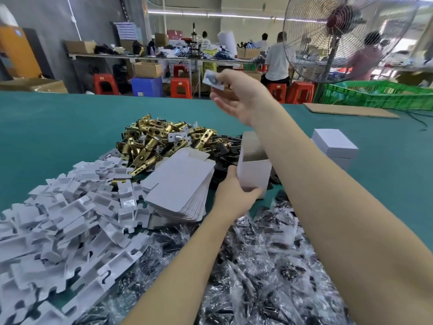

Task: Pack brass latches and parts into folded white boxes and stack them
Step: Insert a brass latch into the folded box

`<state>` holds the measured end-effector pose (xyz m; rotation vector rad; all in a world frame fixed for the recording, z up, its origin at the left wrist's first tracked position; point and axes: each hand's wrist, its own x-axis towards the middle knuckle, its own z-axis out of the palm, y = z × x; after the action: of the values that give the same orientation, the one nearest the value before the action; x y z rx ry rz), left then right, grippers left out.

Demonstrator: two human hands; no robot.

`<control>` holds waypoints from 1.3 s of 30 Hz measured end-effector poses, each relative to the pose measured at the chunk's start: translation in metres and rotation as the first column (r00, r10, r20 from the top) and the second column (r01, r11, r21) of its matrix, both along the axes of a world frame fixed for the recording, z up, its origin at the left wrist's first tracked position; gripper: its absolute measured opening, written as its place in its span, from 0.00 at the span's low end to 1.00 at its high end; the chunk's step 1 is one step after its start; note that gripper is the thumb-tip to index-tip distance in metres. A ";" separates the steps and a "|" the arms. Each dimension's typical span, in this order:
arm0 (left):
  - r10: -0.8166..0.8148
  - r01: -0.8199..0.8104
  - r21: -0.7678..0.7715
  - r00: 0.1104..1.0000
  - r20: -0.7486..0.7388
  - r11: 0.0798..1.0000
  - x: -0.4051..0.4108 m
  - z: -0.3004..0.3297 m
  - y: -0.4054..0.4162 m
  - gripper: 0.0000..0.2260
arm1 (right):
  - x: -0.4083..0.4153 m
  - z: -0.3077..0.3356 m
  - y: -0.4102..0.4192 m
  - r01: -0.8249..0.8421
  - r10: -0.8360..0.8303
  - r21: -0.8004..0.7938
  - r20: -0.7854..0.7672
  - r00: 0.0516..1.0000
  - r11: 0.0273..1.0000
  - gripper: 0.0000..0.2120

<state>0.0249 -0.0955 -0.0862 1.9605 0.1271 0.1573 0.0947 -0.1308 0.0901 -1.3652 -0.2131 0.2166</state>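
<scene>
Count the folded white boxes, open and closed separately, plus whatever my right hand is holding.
Open white box, held by the left hand: 1
Closed white boxes, stacked at the right, upper on lower: 2
Small pale part, pinched in the right hand: 1
Total: 4

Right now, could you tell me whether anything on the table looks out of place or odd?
Mostly no. One white-plated latch lies on the brass latch pile, the odd one there. The left hand holds an open white box; the right hand holds up a small part.
</scene>
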 end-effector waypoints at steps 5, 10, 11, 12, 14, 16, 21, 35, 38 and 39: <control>-0.053 0.055 -0.024 0.997 0.051 0.998 0.005 -0.008 0.002 0.23 | -0.021 -0.009 -0.058 0.116 -0.084 -0.107 0.267 0.960 0.988 0.09; -0.057 0.057 -0.003 0.997 0.052 0.998 0.005 -0.007 0.007 0.24 | -0.031 -0.038 -0.091 0.339 -0.298 -0.083 0.317 0.901 0.937 0.16; -0.062 0.061 0.009 0.997 0.051 0.998 0.005 -0.007 0.007 0.24 | -0.032 -0.044 -0.095 0.365 -0.323 -0.067 0.338 0.884 0.929 0.18; -0.064 0.063 0.018 0.996 0.059 0.998 0.006 -0.007 0.007 0.24 | -0.034 -0.048 -0.098 0.368 -0.326 -0.050 0.365 0.872 0.928 0.20; -0.068 0.068 0.003 0.994 0.090 0.998 0.005 -0.008 0.007 0.23 | -0.034 -0.054 -0.103 0.352 -0.308 -0.037 0.406 0.860 0.935 0.22; -0.076 0.084 -0.072 0.991 0.114 0.994 0.004 -0.006 0.006 0.23 | -0.037 -0.054 -0.105 0.343 -0.293 -0.045 0.421 0.858 0.938 0.23; -0.149 0.166 -0.232 0.985 0.090 0.958 0.006 -0.003 0.006 0.25 | -0.046 -0.051 -0.104 0.298 -0.216 -0.153 0.401 0.890 0.942 0.26; -0.174 0.136 -0.292 0.979 -0.108 0.947 0.004 -0.001 0.002 0.21 | -0.052 -0.042 -0.103 0.307 -0.140 -0.346 0.430 0.892 0.886 0.17; -0.166 0.119 -0.297 0.976 -0.140 0.947 0.005 0.000 0.003 0.24 | -0.054 -0.041 -0.100 0.139 -0.024 -0.402 0.277 0.960 0.905 0.16; -0.164 0.113 -0.303 0.975 -0.148 0.946 0.006 0.000 0.004 0.25 | -0.054 -0.041 -0.100 0.126 0.000 -0.439 0.276 0.961 0.890 0.16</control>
<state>0.0305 -0.0916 -0.0861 1.6761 0.1169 -0.1195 0.0403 -0.2305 0.0488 -1.8681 -0.3606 0.0205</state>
